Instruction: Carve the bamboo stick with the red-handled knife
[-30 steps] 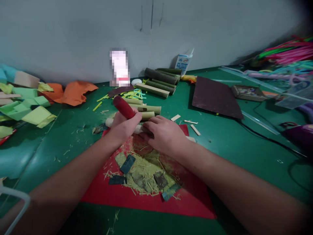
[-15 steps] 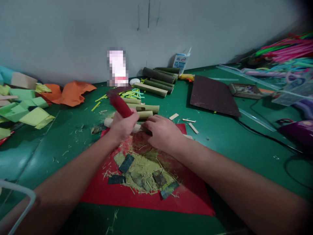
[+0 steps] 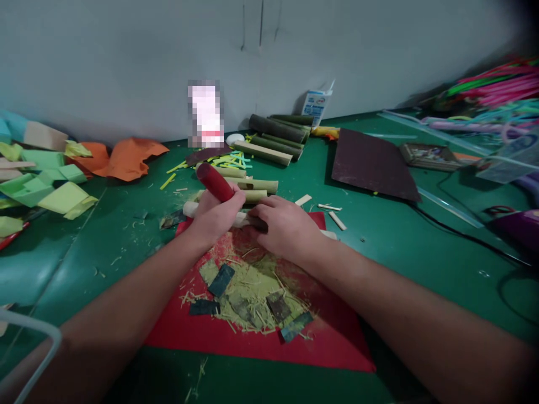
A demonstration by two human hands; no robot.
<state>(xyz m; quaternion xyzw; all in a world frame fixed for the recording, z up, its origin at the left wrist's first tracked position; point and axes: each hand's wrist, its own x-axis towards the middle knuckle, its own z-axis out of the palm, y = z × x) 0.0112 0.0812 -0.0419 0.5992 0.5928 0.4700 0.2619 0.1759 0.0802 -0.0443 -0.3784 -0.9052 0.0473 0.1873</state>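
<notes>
Two hands working one pale bamboo stick [image 3: 189,210] atop a red mat [image 3: 337,342].
Left hand [image 3: 215,217] clamped round a red-handled tool [image 3: 214,182]; right hand [image 3: 288,229] gripping the stick, shavings [image 3: 252,286] underneath.

No legible word, number or brand anywhere on the green table [image 3: 379,235]. Closest to lettering: a blue printed patch on the small white carton [image 3: 316,105] leaning at the wall behind the dark bamboo tubes [image 3: 278,129], too small and soft to read. Likewise unreadable: the blurred-over white and pink container [image 3: 205,115] left of it, and the dark printed lid of the flat box [image 3: 427,158] beside the brown sheet [image 3: 373,165].
</notes>
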